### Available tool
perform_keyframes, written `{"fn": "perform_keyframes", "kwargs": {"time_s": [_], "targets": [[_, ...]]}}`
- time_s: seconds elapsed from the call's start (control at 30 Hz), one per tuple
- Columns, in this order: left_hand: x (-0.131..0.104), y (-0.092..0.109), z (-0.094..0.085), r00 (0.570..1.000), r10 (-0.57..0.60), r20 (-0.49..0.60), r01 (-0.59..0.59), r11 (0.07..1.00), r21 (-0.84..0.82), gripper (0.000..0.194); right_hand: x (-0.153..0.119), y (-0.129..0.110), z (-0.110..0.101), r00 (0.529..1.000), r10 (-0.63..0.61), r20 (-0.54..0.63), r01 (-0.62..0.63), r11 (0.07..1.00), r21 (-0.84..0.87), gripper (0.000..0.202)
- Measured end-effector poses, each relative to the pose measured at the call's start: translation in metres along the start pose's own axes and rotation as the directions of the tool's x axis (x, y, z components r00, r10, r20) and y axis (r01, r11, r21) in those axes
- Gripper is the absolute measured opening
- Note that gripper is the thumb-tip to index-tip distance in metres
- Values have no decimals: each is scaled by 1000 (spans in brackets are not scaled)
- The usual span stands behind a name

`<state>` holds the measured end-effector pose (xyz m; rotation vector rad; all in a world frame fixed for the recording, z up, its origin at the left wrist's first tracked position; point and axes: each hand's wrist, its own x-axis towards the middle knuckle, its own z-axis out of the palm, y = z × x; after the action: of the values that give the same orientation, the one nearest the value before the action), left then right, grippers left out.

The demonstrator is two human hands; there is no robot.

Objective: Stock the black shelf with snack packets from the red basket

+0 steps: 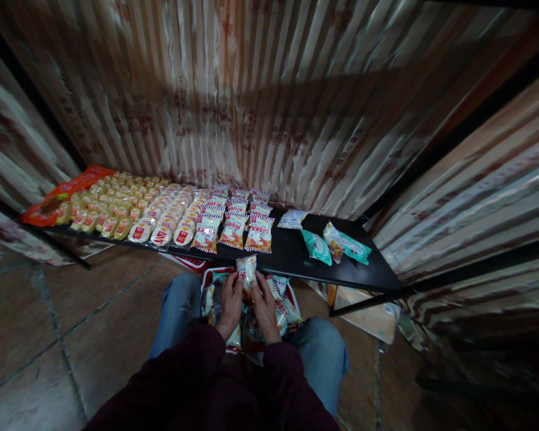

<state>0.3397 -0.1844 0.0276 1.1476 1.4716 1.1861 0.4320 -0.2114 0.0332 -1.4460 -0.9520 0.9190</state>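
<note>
Between my two hands I hold a small snack packet, pale with red print, just in front of the black shelf's edge. My left hand is closed on its left side and my right hand on its right side. Below them, between my knees, is a red-and-white basket with several more packets in it. Across the shelf from my hands stand rows of similar packets with striped edges.
Left on the black shelf are round white wrapped cakes, yellow wrapped cakes and an orange bag. Rightward lie a pale packet and teal packets. A striped curtain hangs behind; dark metal posts frame the shelf.
</note>
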Motion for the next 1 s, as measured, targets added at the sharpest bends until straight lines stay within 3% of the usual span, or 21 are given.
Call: {"fn": "perform_keyframes", "kwargs": {"time_s": [0.17,0.4,0.7,1.0], "targets": [[-2,-1,5,997,-79,-1,79,993,-88,39,-1,-5,1,1000,-19,24,19,1000,-4,47],[1,0,3,988,-153,10,154,985,-74,51,3,10,4,998,-63,30,64,997,-51,44],[0,-9,3,962,-256,94,270,853,-447,47,6,26,2,996,-86,-30,83,993,-89,39],[4,-11,4,932,-360,45,328,783,-528,48,8,30,2,999,-39,-18,36,993,-110,42]]}}
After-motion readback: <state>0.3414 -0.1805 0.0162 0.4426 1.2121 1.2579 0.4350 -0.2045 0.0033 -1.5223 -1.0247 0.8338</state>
